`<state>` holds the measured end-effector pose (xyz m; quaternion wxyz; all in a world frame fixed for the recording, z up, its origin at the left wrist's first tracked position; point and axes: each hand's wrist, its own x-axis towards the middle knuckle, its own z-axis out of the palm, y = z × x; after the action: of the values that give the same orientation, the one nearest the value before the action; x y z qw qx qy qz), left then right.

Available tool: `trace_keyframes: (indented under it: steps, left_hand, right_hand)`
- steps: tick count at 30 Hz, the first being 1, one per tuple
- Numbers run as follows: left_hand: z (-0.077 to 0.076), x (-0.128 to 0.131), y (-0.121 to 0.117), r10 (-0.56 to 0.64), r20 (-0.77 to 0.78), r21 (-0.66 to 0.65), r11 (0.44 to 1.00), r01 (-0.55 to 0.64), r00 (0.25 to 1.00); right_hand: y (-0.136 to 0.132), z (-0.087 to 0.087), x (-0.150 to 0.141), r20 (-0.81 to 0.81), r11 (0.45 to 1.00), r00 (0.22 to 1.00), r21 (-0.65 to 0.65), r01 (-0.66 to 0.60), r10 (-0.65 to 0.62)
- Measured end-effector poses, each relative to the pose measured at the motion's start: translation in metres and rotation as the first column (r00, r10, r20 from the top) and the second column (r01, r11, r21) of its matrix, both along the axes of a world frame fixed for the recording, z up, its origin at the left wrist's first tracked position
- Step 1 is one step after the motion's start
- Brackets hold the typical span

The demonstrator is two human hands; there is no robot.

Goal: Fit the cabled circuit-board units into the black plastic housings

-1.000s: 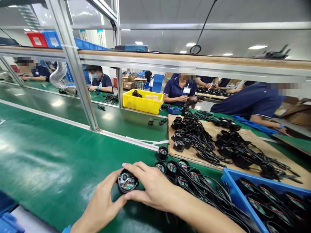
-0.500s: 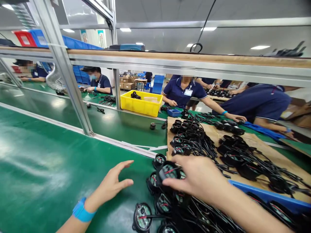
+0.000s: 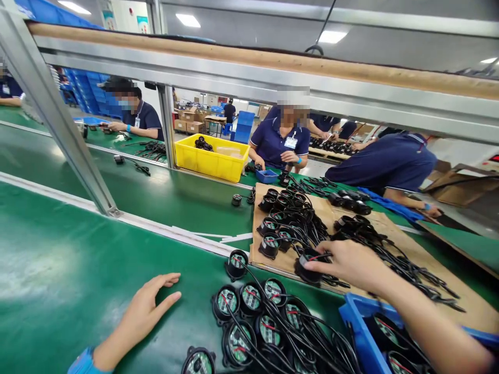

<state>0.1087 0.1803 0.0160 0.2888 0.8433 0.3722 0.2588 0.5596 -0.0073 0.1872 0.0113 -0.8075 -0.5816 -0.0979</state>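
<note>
My right hand (image 3: 346, 259) grips a round black housing (image 3: 309, 267) by its rim, with thumb and fingers closed on it, over the near edge of the cardboard sheet (image 3: 259, 259). A cable hangs from the part. My left hand (image 3: 150, 304) hovers over the green tabletop with thumb and fingers apart, holding nothing. Between the hands lies a cluster of similar black housings (image 3: 268, 328) with green circuit boards, red wires and black cables. More such housings (image 3: 270, 244) stand in rows on the cardboard.
At the lower right a blue bin (image 3: 351, 317) holds more housings. A metal frame post (image 3: 66, 119) and crossbar (image 3: 234, 78) stand ahead. Across the bench are a yellow bin (image 3: 212, 163), a small blue tray (image 3: 267, 176) and several co-workers, one (image 3: 283, 137) directly opposite.
My right hand has carried the housing from above the cluster to the cardboard's near edge. My left hand has shifted left and down in view. The co-worker opposite has drawn an arm back.
</note>
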Motion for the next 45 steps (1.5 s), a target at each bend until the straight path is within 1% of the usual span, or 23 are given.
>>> trace_keyframes:
  steps: [3,5,7,10,12,13,15,17,18,20,22,24,27,29,30,32,33,35,38,40,42,44,45]
  left_hand:
    - [0.002,0.001,-0.001,0.004,-0.045,0.03,1.0,-0.003,0.999]
    - [0.004,0.001,-0.002,-0.001,-0.065,0.043,0.999,0.004,0.998]
    - [0.005,0.001,-0.003,-0.008,-0.079,0.05,0.999,0.012,0.997]
    - [0.006,0.001,-0.005,-0.014,-0.087,0.056,0.998,0.019,0.996]
    - [0.007,0.001,-0.006,-0.021,-0.084,0.051,0.998,0.025,0.996]
    - [0.007,0.001,-0.006,-0.027,-0.081,0.043,0.999,0.031,0.996]
    - [0.009,0.001,-0.007,-0.045,-0.08,0.012,0.999,0.046,0.996]
    - [0.01,-0.001,-0.006,-0.064,-0.081,-0.034,0.998,0.062,0.995]
    - [0.01,-0.002,-0.006,-0.075,-0.081,-0.06,0.996,0.07,0.994]
    - [0.011,-0.004,-0.006,-0.096,-0.078,-0.11,0.99,0.087,0.992]
    - [0.011,-0.005,-0.007,-0.111,-0.066,-0.143,0.985,0.101,0.992]
    - [0.011,-0.006,-0.008,-0.122,-0.05,-0.16,0.981,0.113,0.991]
    - [0.012,-0.005,-0.011,-0.139,-0.03,-0.18,0.975,0.132,0.99]
    - [0.013,-0.003,-0.012,-0.133,-0.023,-0.196,0.972,0.126,0.991]
    - [0.014,-0.003,-0.013,-0.128,-0.017,-0.203,0.972,0.121,0.992]
    - [0.013,-0.001,-0.013,-0.11,0.014,-0.224,0.968,0.11,0.994]
    - [0.012,-0.001,-0.013,-0.09,0.043,-0.24,0.966,0.098,0.995]
    - [0.012,0.0,-0.013,-0.016,0.107,-0.276,0.96,0.045,0.994]
    - [0.02,-0.002,-0.016,0.145,0.164,-0.316,0.945,-0.088,0.976]
    - [0.03,-0.01,-0.024,0.192,0.155,-0.288,0.947,-0.142,0.969]
    - [0.041,-0.025,-0.04,0.188,0.133,-0.206,0.966,-0.158,0.973]
    - [0.047,-0.046,-0.061,0.192,0.109,-0.117,0.977,-0.179,0.975]
    - [0.047,-0.058,-0.073,0.208,0.095,-0.087,0.976,-0.2,0.973]
  right_hand:
    - [0.016,-0.033,-0.016,0.013,0.995,0.999,-0.096,-0.032,0.033]
    - [0.024,-0.05,-0.021,0.049,0.995,0.999,-0.101,-0.001,0.006]
    - [0.026,-0.061,-0.019,0.076,0.997,0.997,-0.079,0.012,-0.006]
    - [0.024,-0.061,-0.009,0.094,1.0,0.995,-0.019,-0.017,0.019]
    - [0.03,-0.051,-0.001,0.081,0.999,0.996,0.016,-0.032,0.03]
    - [0.039,-0.044,0.003,0.069,0.999,0.997,0.029,-0.034,0.032]
    - [0.072,-0.031,0.008,0.045,0.998,0.998,0.042,-0.036,0.034]
    - [0.122,-0.025,0.01,0.036,0.999,0.999,0.037,-0.029,0.028]
    - [0.15,-0.026,0.011,0.031,0.999,0.999,0.023,-0.022,0.022]
    - [0.205,-0.034,0.009,0.026,1.0,0.999,-0.016,0.019,-0.019]
    - [0.248,-0.048,0.006,0.019,0.995,0.998,-0.071,0.065,-0.064]
    - [0.276,-0.063,0.004,0.01,0.987,0.995,-0.128,0.101,-0.101]
    - [0.294,-0.08,-0.001,-0.001,0.976,0.992,-0.182,0.121,-0.124]
    - [0.296,-0.086,-0.009,-0.027,0.979,0.996,-0.191,0.075,-0.082]
    - [0.295,-0.087,-0.015,-0.056,0.981,0.998,-0.191,0.024,-0.035]
    - [0.291,-0.086,-0.035,-0.15,0.974,0.982,-0.178,-0.137,0.111]
    - [0.286,-0.084,-0.05,-0.212,0.957,0.956,-0.164,-0.239,0.202]
    - [0.273,-0.076,-0.085,-0.346,0.884,0.852,-0.114,-0.453,0.392]
    - [0.24,-0.062,-0.148,-0.492,0.715,0.628,-0.016,-0.698,0.602]
    - [0.212,-0.055,-0.189,-0.547,0.611,0.497,0.036,-0.791,0.674]
    - [0.182,-0.056,-0.225,-0.588,0.529,0.39,0.077,-0.845,0.709]
    - [0.154,-0.066,-0.254,-0.643,0.483,0.302,0.123,-0.867,0.704]
    - [0.141,-0.073,-0.267,-0.673,0.479,0.27,0.143,-0.866,0.689]
